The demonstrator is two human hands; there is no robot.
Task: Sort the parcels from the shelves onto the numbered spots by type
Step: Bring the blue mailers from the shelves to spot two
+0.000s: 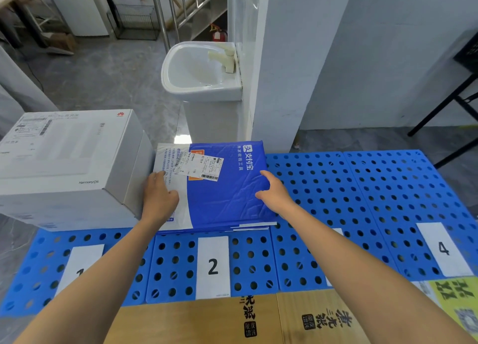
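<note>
Left hand (159,197) lies spread on the blue mailer (225,199); right hand (274,192) meets its edge — grip unclear. Square it on the stack (248,227) beneath the hands before releasing.

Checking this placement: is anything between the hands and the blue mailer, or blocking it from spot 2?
Nothing visible does. The left hand and right hand rest on the blue mailer, already atop other mailers behind label 2.

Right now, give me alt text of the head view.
Left hand and right hand lie on a blue-and-white Alipay mailer topping a stack behind label 2 on the blue perforated mat; a white Huawei box stands left.
</note>
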